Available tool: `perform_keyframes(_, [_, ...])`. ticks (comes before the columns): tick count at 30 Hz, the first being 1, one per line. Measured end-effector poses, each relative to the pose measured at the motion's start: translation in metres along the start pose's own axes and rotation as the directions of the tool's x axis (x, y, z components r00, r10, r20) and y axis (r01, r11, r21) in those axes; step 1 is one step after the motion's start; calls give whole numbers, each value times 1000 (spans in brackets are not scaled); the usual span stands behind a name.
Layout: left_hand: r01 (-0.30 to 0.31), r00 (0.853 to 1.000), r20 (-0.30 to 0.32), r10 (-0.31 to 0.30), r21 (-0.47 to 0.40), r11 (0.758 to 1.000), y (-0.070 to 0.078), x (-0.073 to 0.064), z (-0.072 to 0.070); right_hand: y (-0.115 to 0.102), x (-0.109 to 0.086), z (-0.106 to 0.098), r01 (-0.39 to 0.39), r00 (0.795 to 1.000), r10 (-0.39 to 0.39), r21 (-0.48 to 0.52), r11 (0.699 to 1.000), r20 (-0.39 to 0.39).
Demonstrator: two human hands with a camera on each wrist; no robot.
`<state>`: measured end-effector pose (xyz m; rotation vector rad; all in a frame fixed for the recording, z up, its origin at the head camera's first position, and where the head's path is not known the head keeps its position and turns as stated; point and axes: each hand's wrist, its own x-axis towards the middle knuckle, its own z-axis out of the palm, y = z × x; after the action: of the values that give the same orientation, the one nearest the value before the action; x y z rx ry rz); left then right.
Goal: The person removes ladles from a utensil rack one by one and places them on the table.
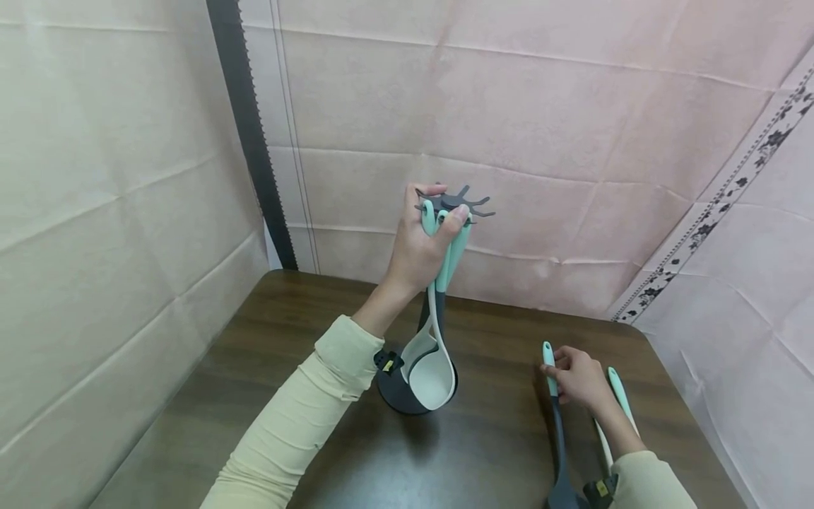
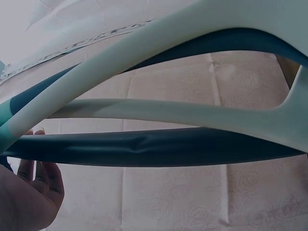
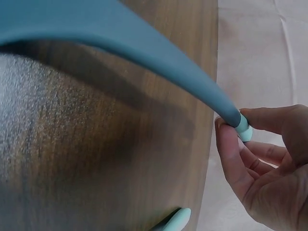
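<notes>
A dark utensil stand has a round base [image 1: 397,399] and a top ring of hooks [image 1: 459,201]. From it hang several mint-handled utensils, including a pale spoon [image 1: 434,382] and, behind it, a slotted pale head partly covered. My left hand [image 1: 422,237] grips the stand's top, its thumb over the mint handle ends [image 1: 456,249]. Fingers show behind the dark pole [image 2: 144,149] in the left wrist view. My right hand [image 1: 581,382] pinches the mint handle [image 1: 550,378] of a dark utensil [image 3: 144,45] between thumb and fingers; its head runs out of frame.
Beside my right forearm lie another mint handle [image 1: 620,392] and a pale shaft [image 1: 603,444], partly covered by the arm. The brown wooden table [image 1: 305,339] meets cloth-covered walls [image 1: 521,233] at its back and sides.
</notes>
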<state>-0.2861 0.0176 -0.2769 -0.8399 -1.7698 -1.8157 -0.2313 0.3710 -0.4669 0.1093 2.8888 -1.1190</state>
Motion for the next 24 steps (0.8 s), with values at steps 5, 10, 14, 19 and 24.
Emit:
perform_keyframes(5, [3,1000,1,-3,2,1000,0,1,-1,2,1,1,-4,1000,4,-12,1000,7])
perform_keyframes(10, [9,1000,13,-9,-8,1000,0,1,1,4,-1,3,-32,999,32,-12,999,15])
perform_keyframes(14, [9,1000,17,-9,-6,1000,0,1,1,6,-1,4,-40,999,40,-10,999,19])
perform_keyframes(19, [10,1000,13,-10,-3,1000,0,1,0,11,1,7,-59,998,60,-14,998,30])
perform_keyframes(24, [9,1000,-6,-10,-8,1000,-1,1,-1,15,4,10,-66,997,67,-18,998,40])
